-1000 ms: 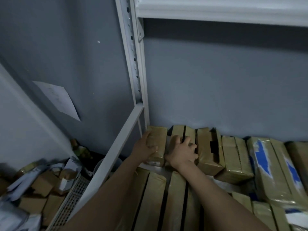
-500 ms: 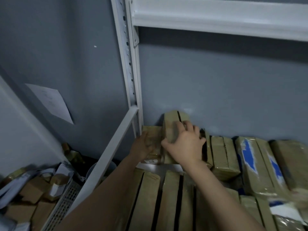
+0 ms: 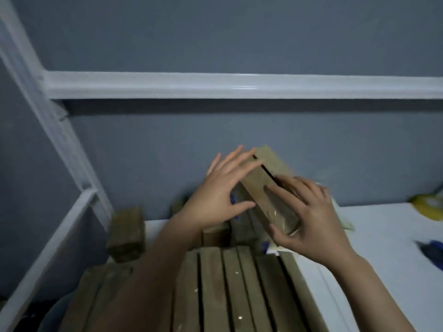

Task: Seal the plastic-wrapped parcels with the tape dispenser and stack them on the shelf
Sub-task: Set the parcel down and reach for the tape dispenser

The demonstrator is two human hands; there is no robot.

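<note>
A brown plastic-wrapped parcel [image 3: 266, 178] with a dark seam along its top is held tilted above the white shelf [image 3: 383, 236]. My right hand [image 3: 309, 221] grips its near end, fingers over the top and thumb underneath. Against the parcel's left side rests my left hand [image 3: 215, 195], its fingers straight and spread. Several similar parcels [image 3: 230, 283] lie side by side in a row under my forearms. One more parcel [image 3: 127, 233] stands alone at the shelf's back left corner. No tape dispenser is in view.
A white shelf beam [image 3: 239, 86] crosses overhead and a white upright post [image 3: 48, 116] slants down the left. A grey wall lies behind. At the far right of the shelf lie a yellow object [image 3: 429, 207] and a blue one [image 3: 431, 250].
My right hand has lifted one parcel out of the back row and carried it up and to the right. The left hand let go of the corner parcel and came to the lifted one. The view swung right.
</note>
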